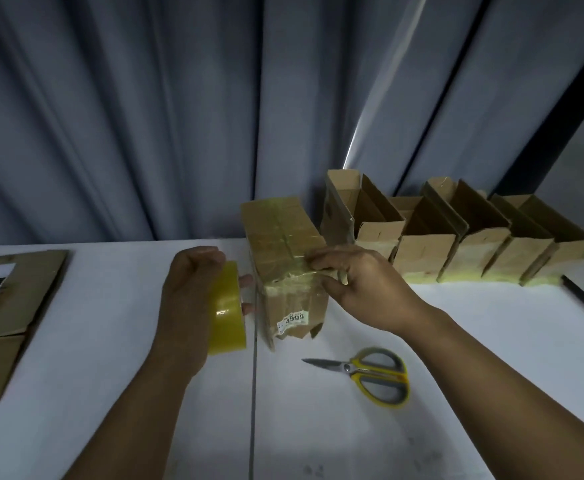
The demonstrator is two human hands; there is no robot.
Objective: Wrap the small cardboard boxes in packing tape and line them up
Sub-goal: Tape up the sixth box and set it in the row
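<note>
A small cardboard box [285, 261] wrapped in shiny tape stands near the middle of the white table [457, 358], with a white sticker low on its front. The right hand [363, 282] pinches its near top edge, and the left hand [190, 292] grips a yellow tape roll [228, 310] just beside its left side. A row of open boxes [457, 237] stands behind on the right, scissors [373, 375] lie in front, and flat cardboard [3, 306] lies far left.
</note>
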